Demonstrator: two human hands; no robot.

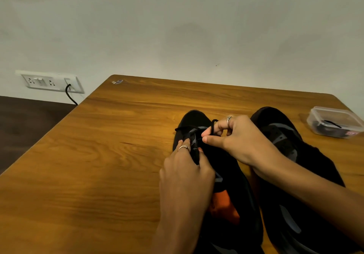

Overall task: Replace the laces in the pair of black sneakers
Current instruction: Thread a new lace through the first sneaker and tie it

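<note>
Two black sneakers stand side by side on the wooden table [98, 155], toes pointing away from me. The left sneaker [232, 176] has an orange insole and grey eyelet strips. My left hand [185, 174] pinches its eyelet flap near the toe end. My right hand [236, 139] pinches a black lace [213, 124] that loops up over the forefinger above the same eyelets. The lace's other end trails left across the toe. The right sneaker [295, 174] lies partly under my right forearm, and no lace shows in it.
A clear plastic box [334, 122] holding dark laces sits at the table's right edge. A white wall socket [51, 82] with a black cable plugged in is on the wall at left, beyond the table corner. A small sticker [117, 81] marks the far corner.
</note>
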